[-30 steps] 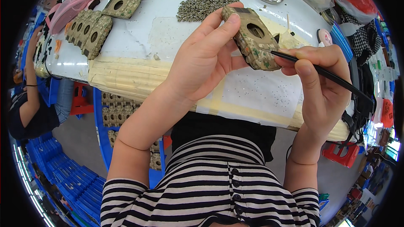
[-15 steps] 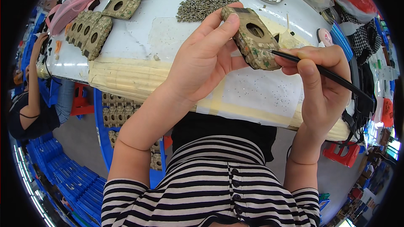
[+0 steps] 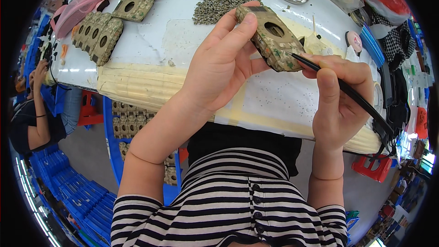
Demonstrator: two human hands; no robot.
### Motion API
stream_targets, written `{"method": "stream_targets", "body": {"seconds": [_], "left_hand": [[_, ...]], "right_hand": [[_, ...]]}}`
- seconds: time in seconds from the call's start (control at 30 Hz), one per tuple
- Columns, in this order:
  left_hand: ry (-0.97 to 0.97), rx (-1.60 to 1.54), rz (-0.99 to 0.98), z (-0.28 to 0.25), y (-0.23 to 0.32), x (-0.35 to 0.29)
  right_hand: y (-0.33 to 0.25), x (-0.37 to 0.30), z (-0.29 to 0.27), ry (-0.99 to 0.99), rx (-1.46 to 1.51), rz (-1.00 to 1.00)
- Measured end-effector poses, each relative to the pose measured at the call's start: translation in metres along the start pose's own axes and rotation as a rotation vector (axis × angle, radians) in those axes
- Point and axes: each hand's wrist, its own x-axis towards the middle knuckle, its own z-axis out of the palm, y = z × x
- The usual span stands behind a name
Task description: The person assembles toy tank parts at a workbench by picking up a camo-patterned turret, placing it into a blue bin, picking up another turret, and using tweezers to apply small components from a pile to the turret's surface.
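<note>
Here's the camouflage tank hull (image 3: 270, 41), up in the air above the table edge, its long axis slanting from far left down to near right, one end towards the right hand (image 3: 336, 112); which end is the front, I can't tell. The holed face tilts up at us. The left hand (image 3: 222, 61) has it pinched near the far end, thumb laid on top, fingers behind. The right hand closes thumb and fingers firmly round black tweezers (image 3: 354, 95), slim and tapering, point right at the hull's near end; contact, I can't call. Blocky, ridged sides, mottled green and tan, a round dark opening through the top. Below, a speckled white sheet (image 3: 274, 105) and a wrinkled cream padded edge (image 3: 137, 80). Beyond, a heap of small metallic pieces (image 3: 219, 7), a round metal dish (image 3: 300, 1) holding more. The left thumb hides one corner.
</note>
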Motion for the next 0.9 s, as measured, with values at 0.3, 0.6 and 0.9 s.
{"method": "stream_targets", "body": {"seconds": [0.3, 0.6, 0.9], "left_hand": [[0.005, 0.002, 0.002, 0.0023, 0.0015, -0.0006], [0.005, -0.008, 0.006, 0.0014, 0.0008, -0.0001], [0.007, -0.016, 0.001, 0.0010, 0.0010, -0.0005]], "right_hand": [[0.0001, 0.0021, -0.0042, -0.098, -0.153, -0.072], [-0.0004, 0.0027, -0.0059, -0.118, -0.182, -0.078], [0.0010, 0.0023, -0.0060, -0.120, -0.184, -0.083]]}}
